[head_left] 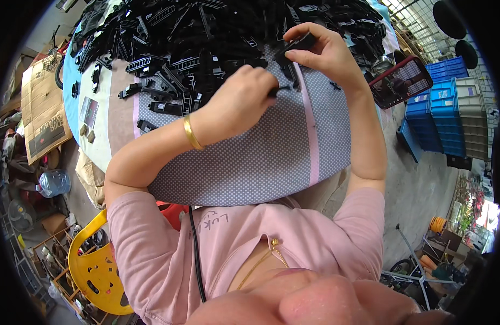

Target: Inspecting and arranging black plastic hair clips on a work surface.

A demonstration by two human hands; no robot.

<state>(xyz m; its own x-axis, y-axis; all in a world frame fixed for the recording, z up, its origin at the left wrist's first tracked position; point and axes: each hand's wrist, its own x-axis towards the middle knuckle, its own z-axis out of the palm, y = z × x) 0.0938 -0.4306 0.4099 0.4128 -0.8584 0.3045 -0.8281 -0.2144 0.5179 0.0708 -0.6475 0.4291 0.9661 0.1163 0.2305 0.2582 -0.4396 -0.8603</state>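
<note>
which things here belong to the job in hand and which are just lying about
Seem part of the job:
black rectangular part, in the right hand
small dark piece, in the left hand
heap of loose black plastic parts

Seem just lying about:
red-edged dark phone
yellow plastic chair
stacked blue plastic crates
brown cardboard

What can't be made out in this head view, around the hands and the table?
All in the head view:
Left hand: curled fingers hide how far the small dark piece reaches inside.
Right hand: fingers and thumb cover some of the black part.
Black heap: top parts hide lower ones; its far side is indistinct.
Phone: screen details too small.
</note>
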